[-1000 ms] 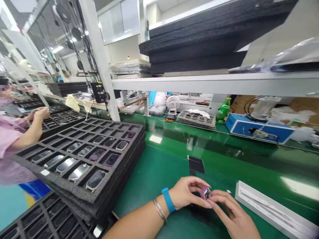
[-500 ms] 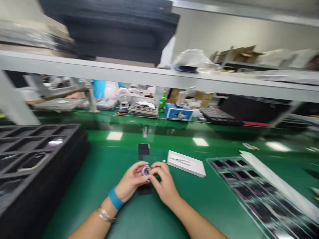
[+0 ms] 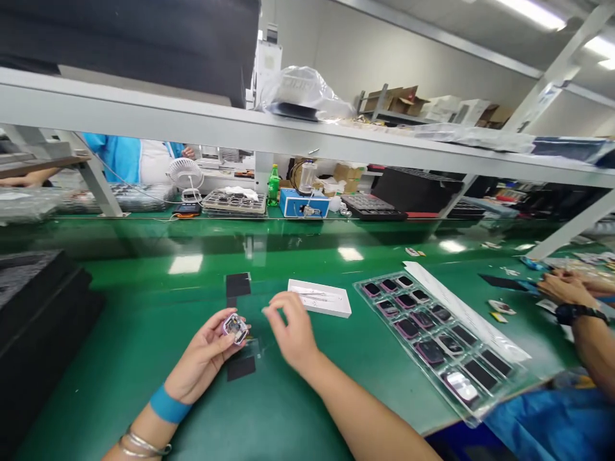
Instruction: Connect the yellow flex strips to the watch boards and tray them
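Small purple-framed watch-like device (image 3: 235, 328) lying in left hand (image 3: 199, 358), lower middle of frame, fingers curled loosely round it. Right hand (image 3: 291, 330) just beside, fingers open, nothing visible in them. Clear plastic tray (image 3: 358, 288) to right, pockets filled with purple-edged dark-screened devices (image 3: 430, 352).

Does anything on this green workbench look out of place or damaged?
One thing does: the clear plastic tray of dark-screened devices sits askew, with its near corner jutting past the edge of the green workbench above a blue cloth, so that corner looks unsupported.
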`<action>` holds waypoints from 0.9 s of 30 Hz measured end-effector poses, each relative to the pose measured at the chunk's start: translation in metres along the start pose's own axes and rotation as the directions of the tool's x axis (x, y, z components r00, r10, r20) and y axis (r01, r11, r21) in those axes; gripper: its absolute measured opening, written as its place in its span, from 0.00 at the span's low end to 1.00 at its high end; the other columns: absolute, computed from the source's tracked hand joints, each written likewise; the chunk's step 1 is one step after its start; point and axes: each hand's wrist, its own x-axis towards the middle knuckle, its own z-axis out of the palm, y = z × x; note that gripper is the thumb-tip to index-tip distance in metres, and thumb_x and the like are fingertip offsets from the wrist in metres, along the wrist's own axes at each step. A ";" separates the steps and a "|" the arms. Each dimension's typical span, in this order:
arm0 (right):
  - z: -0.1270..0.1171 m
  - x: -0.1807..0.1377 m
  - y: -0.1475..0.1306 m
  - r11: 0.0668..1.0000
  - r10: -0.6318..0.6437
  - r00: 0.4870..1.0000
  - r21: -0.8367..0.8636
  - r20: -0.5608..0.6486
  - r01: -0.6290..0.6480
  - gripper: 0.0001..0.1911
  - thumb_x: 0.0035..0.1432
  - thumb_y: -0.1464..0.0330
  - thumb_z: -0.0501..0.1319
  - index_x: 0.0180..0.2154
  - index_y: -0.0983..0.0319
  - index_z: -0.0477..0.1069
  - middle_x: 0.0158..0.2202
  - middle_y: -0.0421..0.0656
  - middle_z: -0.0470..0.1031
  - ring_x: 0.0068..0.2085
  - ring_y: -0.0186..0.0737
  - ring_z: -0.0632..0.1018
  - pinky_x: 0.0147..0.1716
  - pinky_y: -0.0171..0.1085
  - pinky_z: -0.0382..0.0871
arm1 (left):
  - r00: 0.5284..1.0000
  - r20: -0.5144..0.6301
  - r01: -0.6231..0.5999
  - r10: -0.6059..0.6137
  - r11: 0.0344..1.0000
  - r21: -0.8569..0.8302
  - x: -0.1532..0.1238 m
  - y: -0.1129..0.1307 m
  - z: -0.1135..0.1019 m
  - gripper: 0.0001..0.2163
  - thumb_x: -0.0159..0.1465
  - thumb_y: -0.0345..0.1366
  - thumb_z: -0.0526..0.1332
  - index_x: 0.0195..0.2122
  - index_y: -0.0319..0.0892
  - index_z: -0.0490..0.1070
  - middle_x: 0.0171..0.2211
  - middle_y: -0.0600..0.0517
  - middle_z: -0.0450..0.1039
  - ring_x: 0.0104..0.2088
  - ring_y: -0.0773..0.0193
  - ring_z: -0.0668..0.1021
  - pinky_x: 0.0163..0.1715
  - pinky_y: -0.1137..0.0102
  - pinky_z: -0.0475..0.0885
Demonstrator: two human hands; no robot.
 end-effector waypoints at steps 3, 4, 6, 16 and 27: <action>-0.018 0.020 0.022 0.898 0.383 0.872 0.346 -0.304 -0.273 0.07 0.53 0.64 0.60 0.31 0.61 0.66 0.28 0.40 0.68 0.32 0.36 0.70 0.38 0.38 0.65 | 1.000 0.002 0.027 -0.027 0.998 -0.062 -0.002 0.003 -0.001 0.20 0.51 0.28 0.67 0.46 0.45 0.70 0.41 0.49 0.76 0.42 0.59 0.77 0.42 0.69 0.73; -0.022 0.025 0.030 0.825 0.495 0.798 0.474 -0.343 -0.308 0.09 0.52 0.64 0.60 0.32 0.61 0.65 0.28 0.39 0.68 0.32 0.35 0.70 0.37 0.37 0.66 | 0.999 0.007 0.032 -0.031 0.997 -0.074 -0.003 0.003 -0.001 0.21 0.51 0.28 0.67 0.47 0.46 0.70 0.41 0.49 0.76 0.42 0.59 0.77 0.42 0.69 0.73; -0.025 0.030 0.043 0.714 0.619 0.701 0.625 -0.355 -0.314 0.12 0.50 0.63 0.60 0.35 0.60 0.63 0.30 0.39 0.68 0.32 0.33 0.71 0.37 0.36 0.67 | 0.999 0.022 0.040 -0.038 0.996 -0.085 -0.004 0.004 -0.001 0.20 0.52 0.27 0.66 0.47 0.46 0.70 0.42 0.49 0.75 0.42 0.59 0.77 0.42 0.70 0.73; 0.018 -0.007 -0.002 0.788 0.376 0.906 0.447 0.195 -0.424 0.03 0.44 0.71 0.64 0.25 0.63 0.70 0.26 0.40 0.72 0.30 0.35 0.73 0.33 0.34 0.67 | 0.998 0.065 0.005 -0.008 0.999 0.039 -0.006 0.004 0.004 0.18 0.48 0.28 0.69 0.41 0.43 0.72 0.39 0.49 0.75 0.38 0.62 0.76 0.37 0.70 0.74; 0.019 -0.019 -0.004 0.999 -0.037 0.980 0.001 0.197 0.037 0.06 0.51 0.76 0.57 0.26 0.61 0.69 0.28 0.40 0.72 0.32 0.36 0.71 0.38 0.37 0.65 | 0.996 0.090 -0.020 0.008 0.991 0.131 -0.001 -0.003 0.001 0.18 0.46 0.27 0.70 0.40 0.42 0.73 0.37 0.50 0.75 0.37 0.65 0.75 0.38 0.75 0.71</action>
